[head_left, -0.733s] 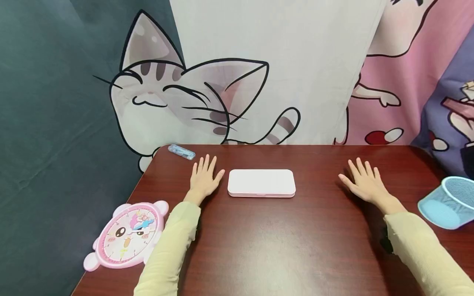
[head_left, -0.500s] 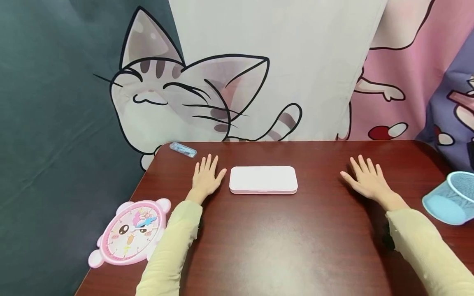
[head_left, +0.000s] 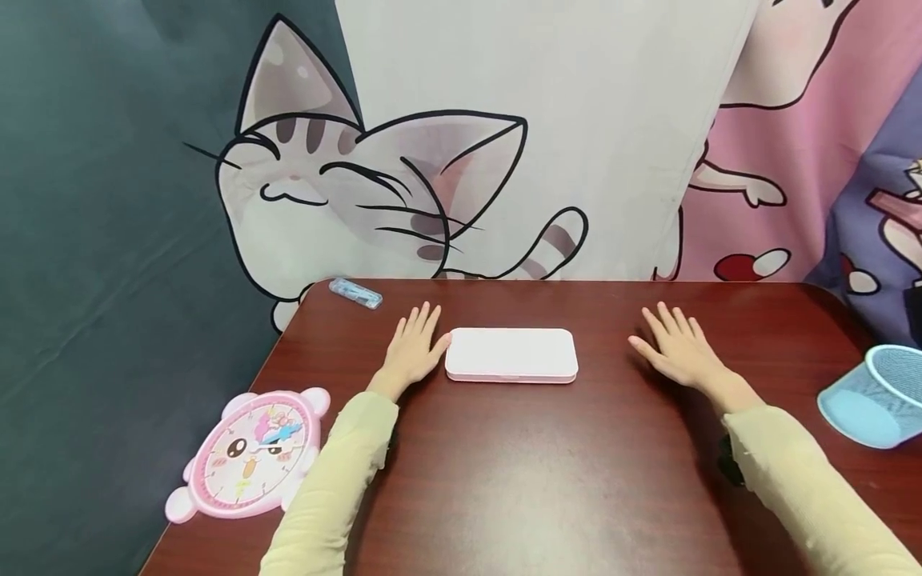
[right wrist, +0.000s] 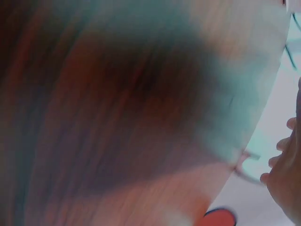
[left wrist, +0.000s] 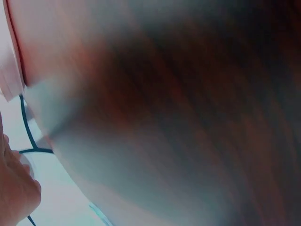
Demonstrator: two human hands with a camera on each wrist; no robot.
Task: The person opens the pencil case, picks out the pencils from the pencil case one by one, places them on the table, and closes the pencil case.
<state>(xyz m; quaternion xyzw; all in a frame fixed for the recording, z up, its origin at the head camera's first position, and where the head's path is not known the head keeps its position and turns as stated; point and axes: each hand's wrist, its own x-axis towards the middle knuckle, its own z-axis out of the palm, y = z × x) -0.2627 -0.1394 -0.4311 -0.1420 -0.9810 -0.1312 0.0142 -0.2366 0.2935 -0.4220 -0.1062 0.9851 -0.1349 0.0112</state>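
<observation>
A white flat case [head_left: 511, 354] with a pinkish lower edge lies closed on the dark brown table, in the middle of the head view. Just left of it is my left hand [head_left: 410, 352], fingers straight and spread, its thumb at the case's left end; I cannot tell whether they touch. My right hand [head_left: 680, 352] is spread to the right of the case, apart from it and holding nothing. Part of the left hand [left wrist: 19, 188] shows at the edge of the left wrist view, with a corner of the case [left wrist: 9, 70] above it.
On the left of the table [head_left: 547, 480] lies a pink animal-shaped clock [head_left: 248, 452]. A small light-blue object [head_left: 355, 293] sits near the far left corner. Toward the right edge is a light-blue mesh basket [head_left: 871, 400]. Cartoon-printed cloth [head_left: 612, 120] hangs behind the table.
Both hands have moved inward: the left hand to the right, up to the case's end, and the right hand to the left. The case stays where it was on the table.
</observation>
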